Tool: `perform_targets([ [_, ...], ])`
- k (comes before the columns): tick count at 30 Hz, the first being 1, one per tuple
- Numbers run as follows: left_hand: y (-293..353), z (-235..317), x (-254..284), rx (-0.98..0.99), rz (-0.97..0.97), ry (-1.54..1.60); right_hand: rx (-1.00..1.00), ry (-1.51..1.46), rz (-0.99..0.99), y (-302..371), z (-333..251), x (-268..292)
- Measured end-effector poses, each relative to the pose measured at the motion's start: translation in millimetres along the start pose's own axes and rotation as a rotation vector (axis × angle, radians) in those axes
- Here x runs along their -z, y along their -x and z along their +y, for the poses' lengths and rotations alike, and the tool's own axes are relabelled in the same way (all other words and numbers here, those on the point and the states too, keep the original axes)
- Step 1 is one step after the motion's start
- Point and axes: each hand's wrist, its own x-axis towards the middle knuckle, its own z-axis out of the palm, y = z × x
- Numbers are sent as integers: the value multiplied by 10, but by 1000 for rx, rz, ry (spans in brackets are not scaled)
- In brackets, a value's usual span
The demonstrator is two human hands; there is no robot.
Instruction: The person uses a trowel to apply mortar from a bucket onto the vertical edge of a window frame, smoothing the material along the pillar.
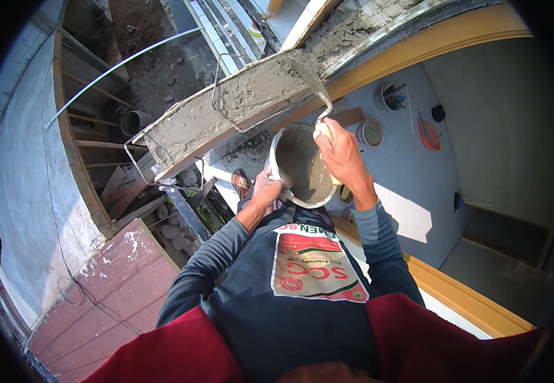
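My right hand point(342, 155) is closed around the pale handle of a trowel point(311, 79). The trowel's metal blade lies against wet grey mortar point(251, 96) on top of a long formed beam. Close below the beam, a white bucket point(273, 155) with grey mortar inside is tilted in front of my body. My left hand point(268, 191) grips the bucket's near-left rim. Bent wire loops point(214, 96) stick out around the beam's sides.
Yellow-orange timber point(404, 56) edges the beam at the upper right. Far below on the floor stand a tool bucket point(387, 97), a round pail point(371, 133) and a red basin point(428, 135). A pale pipe point(120, 64) curves across the left. Reddish boards point(120, 281) lie lower left.
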Motion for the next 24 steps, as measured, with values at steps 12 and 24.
perform_targets([
  [12,2,70,-18,-69,10,134,-576,-1079,-550,-327,213,150],
  [24,166,293,-46,6,-50,58,-537,-1241,-511,-154,234,105],
])
